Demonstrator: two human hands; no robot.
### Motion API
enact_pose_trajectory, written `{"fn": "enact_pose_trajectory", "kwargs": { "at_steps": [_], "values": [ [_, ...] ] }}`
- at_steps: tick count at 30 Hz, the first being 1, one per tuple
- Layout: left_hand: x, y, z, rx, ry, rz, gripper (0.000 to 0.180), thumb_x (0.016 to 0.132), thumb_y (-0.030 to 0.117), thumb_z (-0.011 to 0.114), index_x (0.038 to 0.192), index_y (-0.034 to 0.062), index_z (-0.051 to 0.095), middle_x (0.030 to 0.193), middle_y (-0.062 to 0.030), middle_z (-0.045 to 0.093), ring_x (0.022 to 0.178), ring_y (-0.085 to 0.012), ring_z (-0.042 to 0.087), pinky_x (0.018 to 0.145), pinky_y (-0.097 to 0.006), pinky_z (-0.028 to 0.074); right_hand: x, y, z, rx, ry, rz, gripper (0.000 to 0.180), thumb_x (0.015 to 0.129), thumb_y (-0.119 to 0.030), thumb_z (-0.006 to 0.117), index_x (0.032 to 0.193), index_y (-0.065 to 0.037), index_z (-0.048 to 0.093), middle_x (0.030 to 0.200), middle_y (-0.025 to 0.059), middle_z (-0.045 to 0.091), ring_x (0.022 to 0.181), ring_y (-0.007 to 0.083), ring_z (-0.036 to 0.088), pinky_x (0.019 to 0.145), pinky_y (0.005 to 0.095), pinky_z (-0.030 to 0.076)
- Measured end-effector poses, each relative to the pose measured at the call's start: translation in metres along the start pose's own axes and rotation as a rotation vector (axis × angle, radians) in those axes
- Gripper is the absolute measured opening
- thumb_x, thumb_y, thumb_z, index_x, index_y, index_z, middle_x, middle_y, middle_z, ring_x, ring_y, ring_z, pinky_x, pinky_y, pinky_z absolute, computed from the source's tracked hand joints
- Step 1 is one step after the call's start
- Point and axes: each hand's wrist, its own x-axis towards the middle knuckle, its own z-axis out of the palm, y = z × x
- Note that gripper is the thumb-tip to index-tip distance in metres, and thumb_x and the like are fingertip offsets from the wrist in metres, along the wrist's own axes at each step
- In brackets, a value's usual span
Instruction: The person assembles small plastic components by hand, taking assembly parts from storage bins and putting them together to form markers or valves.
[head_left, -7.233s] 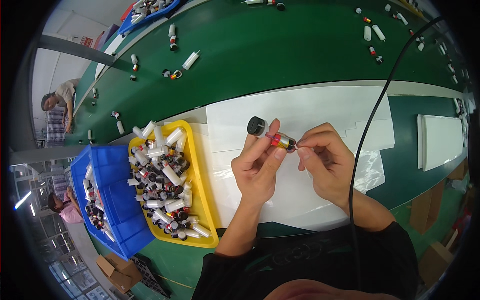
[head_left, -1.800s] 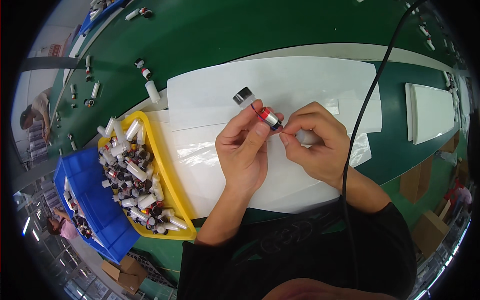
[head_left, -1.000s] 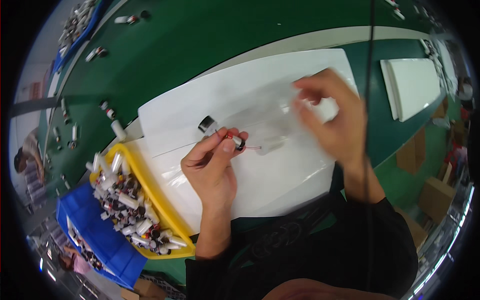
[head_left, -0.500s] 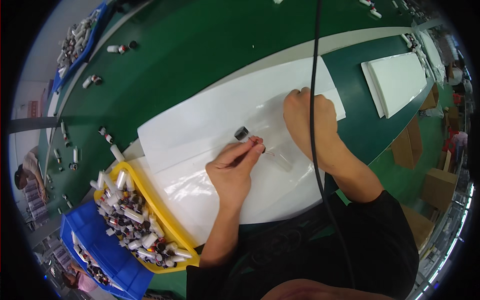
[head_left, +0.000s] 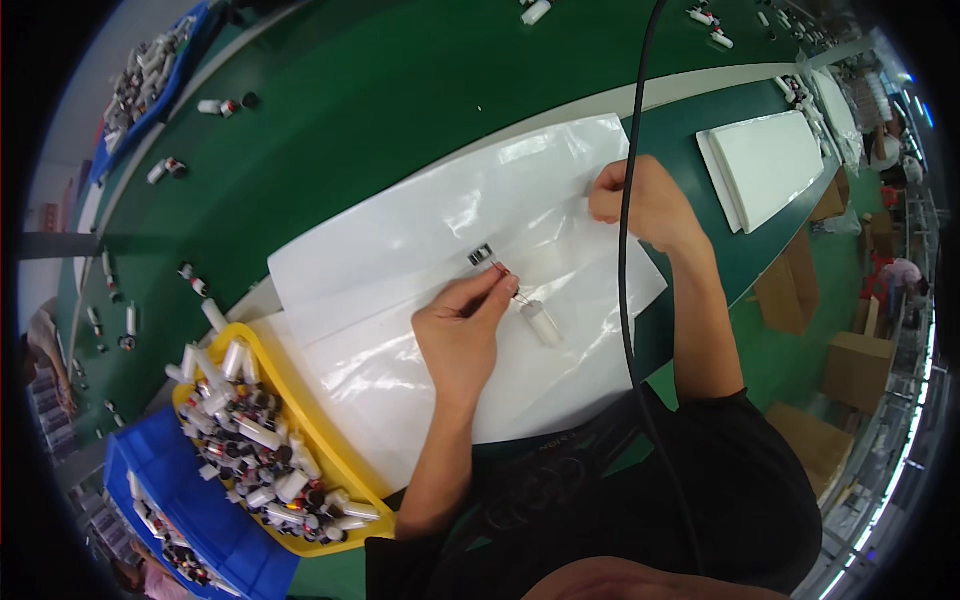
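Note:
My left hand [head_left: 462,325] is closed in a pinch on thin wires [head_left: 513,285]. The wires link a small black-and-white part [head_left: 482,254] beyond my fingertips to a white cylinder [head_left: 541,324] on the right. Both hang or rest over a glossy white plastic sheet [head_left: 380,300]; whether they touch it I cannot tell. My right hand [head_left: 645,203] has its fingers curled at the right edge of the sheet and appears to grip it there. That edge bends in around the hand.
At lower left a yellow bin [head_left: 335,455] holds many similar cylinder parts, beside a blue bin [head_left: 190,500]. A black cable [head_left: 628,230] hangs across the view. Stacked white sheets [head_left: 765,165] lie at right. Loose parts lie on the green table [head_left: 330,130]. Cardboard boxes [head_left: 855,370] stand beyond.
My right hand has shifted to the right, and the sheet's right edge has changed shape beside it. The cylinder has turned slightly; my left hand keeps its pinch on the wires.

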Motion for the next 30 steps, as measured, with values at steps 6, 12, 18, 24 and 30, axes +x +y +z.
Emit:
{"fn": "enact_pose_trajectory", "kwargs": {
  "at_steps": [6,12,18,24,30],
  "values": [
    [0.002,-0.002,-0.002,-0.122,-0.021,-0.005,0.015,0.078,-0.004,0.071,0.093,-0.0063,0.069,0.089,-0.0120,0.068,0.080,-0.0139,0.065,0.074,-0.023,0.053,-0.002,0.037,-0.009,0.482,-0.036,-0.056,0.009,0.077,-0.008,0.060,0.076,0.001,0.060,0.076,0.0108,0.065,0.069,0.0161,0.066,0.051,0.0239,0.048],
    [0.001,0.003,-0.002,-0.173,-0.013,-0.022,0.015,0.079,-0.005,0.070,0.094,-0.0086,0.068,0.090,-0.0127,0.068,0.082,-0.0147,0.065,0.076,-0.024,0.053,0.003,0.046,-0.013,0.815,-0.096,-0.192,0.008,0.078,0.000,0.049,0.071,-0.003,0.050,0.099,0.0232,0.065,0.074,0.0281,0.070,0.051,0.0264,0.056],
    [-0.002,0.004,-0.004,-0.148,0.004,-0.048,0.015,0.079,-0.008,0.067,0.094,-0.0089,0.068,0.091,-0.0143,0.069,0.084,-0.0174,0.066,0.081,-0.026,0.052,0.009,0.059,-0.014,0.958,-0.141,-0.241,0.007,0.079,0.000,0.045,0.072,-0.003,0.047,0.103,0.0294,0.063,0.074,0.0335,0.070,0.052,0.0297,0.059],
    [-0.004,0.007,-0.001,-0.136,0.015,-0.025,0.016,0.079,-0.007,0.068,0.095,-0.0090,0.067,0.091,-0.0147,0.069,0.084,-0.0178,0.066,0.082,-0.027,0.052,0.016,0.085,-0.032,1.496,-0.293,-0.251,0.008,0.081,-0.007,0.043,0.073,-0.004,0.045,0.102,0.0283,0.063,0.076,0.0335,0.069,0.063,0.0302,0.060],
    [-0.005,0.008,0.002,-0.123,0.034,-0.011,0.016,0.079,-0.007,0.068,0.095,-0.0092,0.067,0.090,-0.0146,0.068,0.084,-0.0197,0.067,0.082,-0.028,0.051,0.004,0.085,-0.055,1.793,-0.073,-0.313,0.014,0.083,-0.007,0.045,0.089,0.002,0.054,0.100,0.0250,0.063,0.089,0.0349,0.066,0.080,0.0315,0.057]
  ]
}}
